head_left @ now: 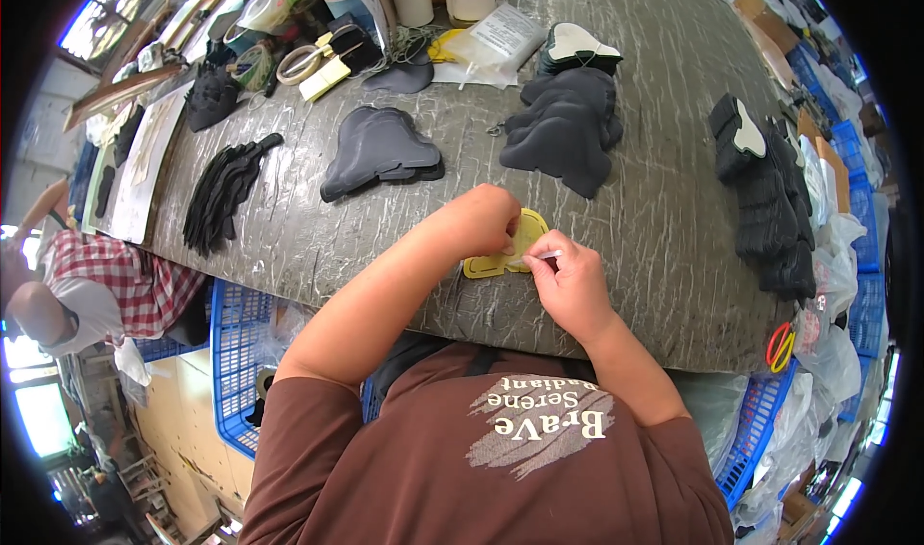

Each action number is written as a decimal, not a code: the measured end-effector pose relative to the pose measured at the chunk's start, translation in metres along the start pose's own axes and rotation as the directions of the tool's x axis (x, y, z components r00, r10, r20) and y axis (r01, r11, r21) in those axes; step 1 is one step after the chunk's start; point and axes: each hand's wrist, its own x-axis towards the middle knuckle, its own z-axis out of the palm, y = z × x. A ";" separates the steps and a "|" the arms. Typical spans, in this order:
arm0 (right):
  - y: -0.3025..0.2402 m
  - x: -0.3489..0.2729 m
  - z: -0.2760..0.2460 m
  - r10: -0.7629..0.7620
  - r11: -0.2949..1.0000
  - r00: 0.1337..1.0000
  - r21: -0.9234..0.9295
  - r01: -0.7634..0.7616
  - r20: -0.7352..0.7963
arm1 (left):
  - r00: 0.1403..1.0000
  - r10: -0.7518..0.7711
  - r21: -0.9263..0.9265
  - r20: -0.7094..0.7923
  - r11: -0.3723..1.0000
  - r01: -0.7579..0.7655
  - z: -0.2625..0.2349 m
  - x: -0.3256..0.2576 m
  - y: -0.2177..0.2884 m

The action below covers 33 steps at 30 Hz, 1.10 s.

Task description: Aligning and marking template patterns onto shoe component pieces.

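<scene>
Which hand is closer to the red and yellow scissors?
The right hand. It is at the right side of the yellow piece, left of the scissors. The left hand is farther left, over the piece's upper left side.

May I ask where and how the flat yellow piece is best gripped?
Probably pinch the flat yellow piece by its near-left corner, coming from the person's side: that corner lies bare, while left hand and right hand crowd the rest.
</scene>
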 end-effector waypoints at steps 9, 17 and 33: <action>0.004 -0.002 -0.007 -0.004 0.998 1.000 -0.059 0.003 -0.022 | 0.997 -0.071 -0.002 0.021 0.997 0.071 -0.002 -0.001 0.004; 0.004 -0.004 -0.006 -0.086 0.989 0.995 -0.123 0.080 -0.044 | 0.998 -0.050 -0.002 0.022 0.999 0.050 -0.001 0.000 0.001; 0.010 -0.021 -0.024 0.020 0.999 0.995 -0.041 -0.024 -0.096 | 1.000 -0.008 0.009 0.012 1.000 0.008 -0.002 -0.003 0.003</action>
